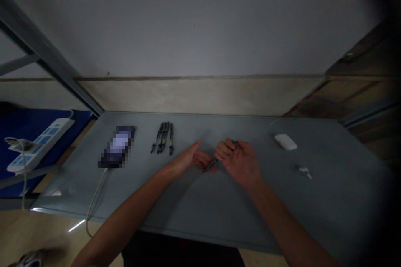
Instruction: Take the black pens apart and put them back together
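Observation:
A dark pen (210, 165) slants down to the left from my right hand (239, 160), whose fingers are curled round its upper part. Beside the pen's lower end is my left hand (193, 157), thumb raised and fingers apart. I cannot tell whether the left fingertips touch the pen. To the left of both hands, several similar dark pens (163, 137) lie side by side on the grey table (200, 208).
A phone (117, 146) with a white cable (95, 194) lies at the left. On the right are a white rounded case (285, 142) and a small white object (305, 172). A power strip (40, 146) rests on a blue surface, far left. A wall (200, 96) bounds the table's back.

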A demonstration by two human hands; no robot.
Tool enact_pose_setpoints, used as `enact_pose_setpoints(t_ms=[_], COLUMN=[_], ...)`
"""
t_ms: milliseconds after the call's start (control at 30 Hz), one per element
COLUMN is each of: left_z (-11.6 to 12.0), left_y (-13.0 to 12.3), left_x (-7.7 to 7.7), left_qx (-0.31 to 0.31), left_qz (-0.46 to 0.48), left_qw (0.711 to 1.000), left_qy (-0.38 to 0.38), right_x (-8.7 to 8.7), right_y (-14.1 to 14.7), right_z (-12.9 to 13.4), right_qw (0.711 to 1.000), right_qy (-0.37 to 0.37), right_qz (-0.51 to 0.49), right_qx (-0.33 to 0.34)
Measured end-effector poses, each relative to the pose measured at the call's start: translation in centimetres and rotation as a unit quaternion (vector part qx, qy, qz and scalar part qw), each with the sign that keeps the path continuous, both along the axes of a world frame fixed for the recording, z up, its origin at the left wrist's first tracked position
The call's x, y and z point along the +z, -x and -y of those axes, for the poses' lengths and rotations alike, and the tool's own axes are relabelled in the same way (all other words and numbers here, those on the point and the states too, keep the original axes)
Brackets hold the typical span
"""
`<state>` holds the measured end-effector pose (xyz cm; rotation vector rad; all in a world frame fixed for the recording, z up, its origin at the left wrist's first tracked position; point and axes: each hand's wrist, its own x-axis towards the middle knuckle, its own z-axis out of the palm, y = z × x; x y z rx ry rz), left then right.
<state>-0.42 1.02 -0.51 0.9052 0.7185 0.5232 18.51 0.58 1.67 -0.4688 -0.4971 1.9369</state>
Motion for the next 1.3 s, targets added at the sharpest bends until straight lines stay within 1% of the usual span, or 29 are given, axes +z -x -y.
enact_pose_setpoints(t_ms=[167,300,400,600,833,1000,1167,1300], left_z=[-0.06,-0.05,0.01,0.06,0.01,0.04,0.12,0.15], left_y=[-0.15,-0.16,-0.1,-0.1,-0.24,-0.15,-0.01,0.0], left_x=[-0.41,-0.29,-0.19,-0.35,-0.32,0.02,0.16,0.1], left_qx=[-0.004,-0.006,0.006,0.007,0.007,0.01,0.02,0.017], left_qz=[0.003,-0.006,0.002,0.003,-0.001,-0.008,0.001,0.002], left_qw=[1.0,1.0,1.0,1.0,1.0,1.0,1.0,1.0], left_qy=[-0.006,-0.002,0.003,0.004,0.011,-0.003,-0.002,0.005], right_x=[0.03,0.15,0.21,0.16,0.01,0.01,0.09,0.17], right_y=[0.02,0.1,0.13,0.09,0.06,0.11,0.15,0.17], right_z=[0.21,0.27,0.22,0.14,0.24,0.21,0.15,0.15], right_qw=[1.0,1.0,1.0,0.999,0.999,0.998,0.998,0.999], right_qy=[0.004,0.007,0.012,0.021,0.026,0.03,0.028,0.031], right_qz=[-0.018,-0.024,-0.023,-0.028,-0.04,-0.043,-0.04,-0.027], right_qx=[0.002,0.005,0.006,0.007,-0.001,-0.021,-0.026,-0.027])
